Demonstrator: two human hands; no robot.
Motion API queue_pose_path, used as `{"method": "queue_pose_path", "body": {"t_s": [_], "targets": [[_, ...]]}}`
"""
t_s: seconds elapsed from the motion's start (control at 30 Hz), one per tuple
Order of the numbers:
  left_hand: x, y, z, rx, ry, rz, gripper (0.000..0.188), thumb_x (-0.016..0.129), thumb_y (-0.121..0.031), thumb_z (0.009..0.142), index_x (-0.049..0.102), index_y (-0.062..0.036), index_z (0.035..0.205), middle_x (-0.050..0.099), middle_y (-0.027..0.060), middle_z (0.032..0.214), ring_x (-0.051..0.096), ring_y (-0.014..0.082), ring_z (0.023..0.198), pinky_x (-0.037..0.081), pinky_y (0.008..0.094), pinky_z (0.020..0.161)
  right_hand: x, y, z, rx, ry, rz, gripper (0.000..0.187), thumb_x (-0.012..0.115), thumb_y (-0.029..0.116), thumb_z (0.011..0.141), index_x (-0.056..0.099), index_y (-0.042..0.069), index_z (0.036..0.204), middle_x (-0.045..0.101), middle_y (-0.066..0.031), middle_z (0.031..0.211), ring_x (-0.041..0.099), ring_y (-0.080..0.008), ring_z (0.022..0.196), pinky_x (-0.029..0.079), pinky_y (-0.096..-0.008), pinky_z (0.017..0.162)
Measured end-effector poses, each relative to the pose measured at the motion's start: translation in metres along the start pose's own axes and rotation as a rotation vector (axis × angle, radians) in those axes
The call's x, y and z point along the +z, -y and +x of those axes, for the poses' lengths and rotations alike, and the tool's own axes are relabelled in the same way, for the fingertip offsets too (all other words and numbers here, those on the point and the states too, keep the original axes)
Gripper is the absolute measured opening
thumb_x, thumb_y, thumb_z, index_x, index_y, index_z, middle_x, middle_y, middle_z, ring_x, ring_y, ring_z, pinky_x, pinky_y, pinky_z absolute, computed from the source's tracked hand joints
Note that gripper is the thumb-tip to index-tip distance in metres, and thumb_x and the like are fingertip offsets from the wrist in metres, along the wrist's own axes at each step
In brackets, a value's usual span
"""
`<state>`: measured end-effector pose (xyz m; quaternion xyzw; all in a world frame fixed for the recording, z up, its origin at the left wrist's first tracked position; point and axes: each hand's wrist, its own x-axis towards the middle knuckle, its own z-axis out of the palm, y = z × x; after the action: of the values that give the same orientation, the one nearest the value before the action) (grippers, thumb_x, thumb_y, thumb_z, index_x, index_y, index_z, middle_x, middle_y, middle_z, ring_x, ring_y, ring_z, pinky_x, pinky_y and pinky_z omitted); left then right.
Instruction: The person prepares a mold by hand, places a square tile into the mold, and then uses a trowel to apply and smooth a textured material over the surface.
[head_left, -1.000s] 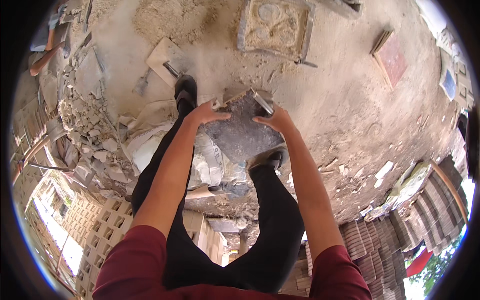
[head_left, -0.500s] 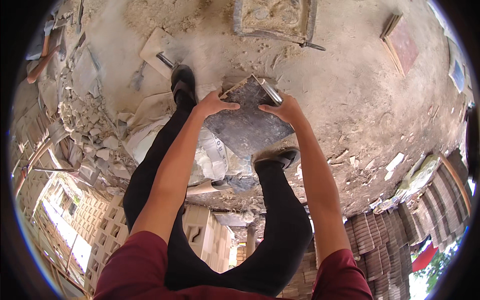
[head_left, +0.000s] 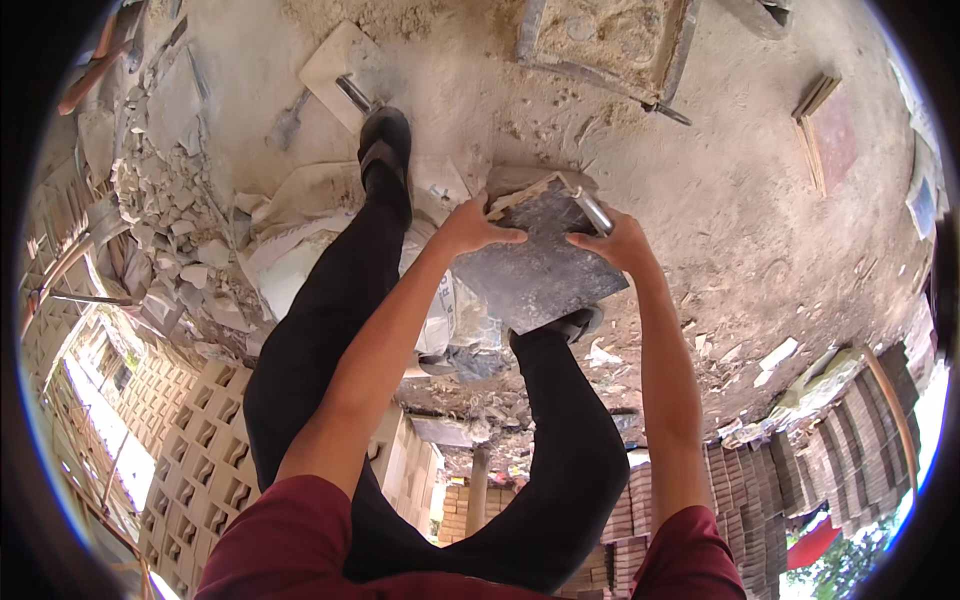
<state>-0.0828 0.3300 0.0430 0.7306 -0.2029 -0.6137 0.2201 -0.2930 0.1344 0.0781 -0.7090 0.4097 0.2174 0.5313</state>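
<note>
A dark grey square plate (head_left: 540, 270), its surface worn and dusty, is held between my two hands above the ground. My left hand (head_left: 478, 228) grips its left edge, thumb lying on the top face. On the opposite edge, my right hand (head_left: 618, 242) has its thumb on the plate too, close beside a shiny metal tube (head_left: 593, 212) at the far right edge. The fingers of both hands curl out of sight beneath the plate. Partly covered by the plate's near corner is my right shoe (head_left: 575, 322).
A pale square board (head_left: 335, 65) with a metal tube handle lies by my left shoe (head_left: 386, 138). Ahead stands a sandy framed tray (head_left: 600, 75). Rubble (head_left: 170, 190) lies left, flattened sacks (head_left: 300, 245) below the plate. Perforated blocks (head_left: 205, 440) and stacked tiles (head_left: 740, 490) stand nearer.
The whole view has turned a little, so the plate and both hands appear farther right and slightly lower. Both hands keep the same hold on the plate.
</note>
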Motion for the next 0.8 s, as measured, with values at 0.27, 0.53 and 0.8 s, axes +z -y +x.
{"method": "queue_pose_path", "body": {"t_s": [0.27, 0.53, 0.8], "targets": [[0.025, -0.029, 0.012, 0.047, 0.046, 0.129, 0.129, 0.085, -0.065, 0.047, 0.037, 0.0141, 0.137, 0.058, 0.0317, 0.122, 0.059, 0.0391, 0.114, 0.048, 0.0386, 0.096, -0.004, -0.048, -0.029, 0.159, -0.127, 0.348, 0.055, 0.089, 0.034, 0.065, 0.069, 0.000, 0.104, 0.069, -0.0048, 0.085, 0.060, -0.0136, 0.077, 0.049, -0.0320, 0.072], [0.053, 0.008, -0.010, 0.045, -0.016, 0.022, 0.113, 0.087, -0.054, 0.053, 0.041, 0.0110, 0.134, 0.062, 0.0268, 0.119, 0.062, 0.0351, 0.111, 0.047, 0.0366, 0.094, -0.001, -0.035, -0.045, 0.124, 0.002, 0.079, 0.071, 0.086, 0.037, 0.066, 0.061, 0.010, 0.127, 0.070, -0.0148, 0.106, 0.067, -0.0219, 0.099, 0.050, -0.0347, 0.086], [0.067, -0.013, -0.042, 0.198, -0.220, 0.368, 0.102, 0.086, -0.050, 0.061, 0.044, 0.0077, 0.135, 0.063, 0.0247, 0.113, 0.064, 0.0331, 0.105, 0.050, 0.0394, 0.089, 0.003, -0.024, -0.071, 0.071, -0.081, -0.045, 0.070, 0.083, 0.050, 0.066, 0.063, 0.007, 0.118, 0.070, -0.0201, 0.098, 0.067, -0.0358, 0.094, 0.051, -0.0416, 0.081]]}}
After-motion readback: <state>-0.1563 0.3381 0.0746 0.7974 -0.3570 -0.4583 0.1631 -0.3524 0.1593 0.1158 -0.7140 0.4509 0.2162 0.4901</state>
